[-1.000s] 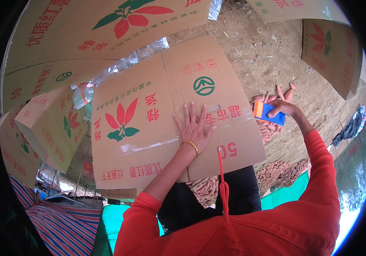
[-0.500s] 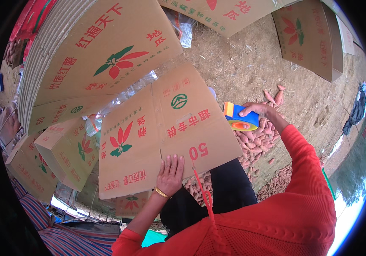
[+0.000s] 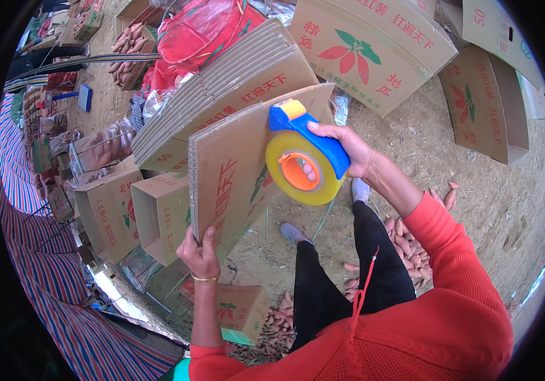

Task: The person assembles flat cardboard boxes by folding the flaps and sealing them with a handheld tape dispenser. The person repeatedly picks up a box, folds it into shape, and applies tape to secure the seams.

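Note:
A flattened cardboard box (image 3: 228, 168), printed in red and green, is held up on edge, tilted in front of me. My left hand (image 3: 200, 255) is closed on its lower left edge, thumb on the near face. My right hand (image 3: 352, 149) grips a blue tape dispenser (image 3: 323, 141) with an orange roller and a large yellow tape roll (image 3: 280, 166). Fingers of that hand show through the roll's orange hub. The dispenser is in front of the cardboard's right side; whether they touch I cannot tell. Behind stands a stack of flattened boxes (image 3: 240, 79).
Opened boxes (image 3: 107, 219) stand at the left, with more (image 3: 485, 105) at the far right. Sweet potatoes (image 3: 412, 251) lie in piles on the dirt ground beside my legs. A red mesh sack (image 3: 202, 32) rests beyond the stack. Striped sheeting (image 3: 50, 267) hangs at the left edge.
The cardboard has gone from lying nearly flat before me to standing on edge farther left. My left hand, earlier flat on it, now grips its edge. The tape dispenser has come up and left.

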Motion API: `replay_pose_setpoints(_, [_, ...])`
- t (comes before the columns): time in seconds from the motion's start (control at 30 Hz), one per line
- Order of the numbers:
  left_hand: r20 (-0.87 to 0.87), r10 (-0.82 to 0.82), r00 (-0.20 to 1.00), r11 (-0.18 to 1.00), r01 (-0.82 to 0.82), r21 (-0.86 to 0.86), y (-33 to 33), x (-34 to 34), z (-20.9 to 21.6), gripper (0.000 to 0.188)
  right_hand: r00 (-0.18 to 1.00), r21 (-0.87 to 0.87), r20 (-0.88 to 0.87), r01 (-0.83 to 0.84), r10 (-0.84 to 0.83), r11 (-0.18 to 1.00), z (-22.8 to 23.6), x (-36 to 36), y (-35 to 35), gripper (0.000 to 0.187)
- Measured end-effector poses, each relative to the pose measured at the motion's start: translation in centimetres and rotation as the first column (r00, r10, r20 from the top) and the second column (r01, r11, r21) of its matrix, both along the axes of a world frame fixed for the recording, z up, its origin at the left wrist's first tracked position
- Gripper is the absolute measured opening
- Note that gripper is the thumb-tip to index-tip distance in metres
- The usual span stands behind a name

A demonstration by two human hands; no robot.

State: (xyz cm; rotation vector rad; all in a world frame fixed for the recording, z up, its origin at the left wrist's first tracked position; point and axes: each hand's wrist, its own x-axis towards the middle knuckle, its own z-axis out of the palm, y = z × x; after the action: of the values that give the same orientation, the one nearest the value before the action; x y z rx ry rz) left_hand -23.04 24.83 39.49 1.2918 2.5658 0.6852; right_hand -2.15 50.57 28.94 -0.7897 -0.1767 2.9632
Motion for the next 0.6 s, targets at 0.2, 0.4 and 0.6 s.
replay_pose_setpoints(0.2, [0.412, 0.302, 0.860, 0.863, -0.430, 0.266, -6.1, -2.2, -2.0, 0.023, 0.969, 0.236, -0.068, -0.217, 0.239, 0.947, 4.4, -10.4, -1.5, 0.048])
replay_pose_setpoints(0.4, [0.667, 0.247, 0.703, 0.732, -0.587, 0.347, -11.9, -5.7, -10.9, 0.023, 0.931, 0.255, 0.030, -0.358, 0.363, 0.898, 0.9, -16.9, -6.6, 0.053])
replay_pose_setpoints(0.6, [0.734, 0.188, 0.653, 0.782, -0.551, 0.289, -15.3, -10.0, -14.5, 0.021, 0.944, 0.405, 0.195, -0.326, 0.268, 0.854, -0.9, -19.3, -10.0, 0.056])
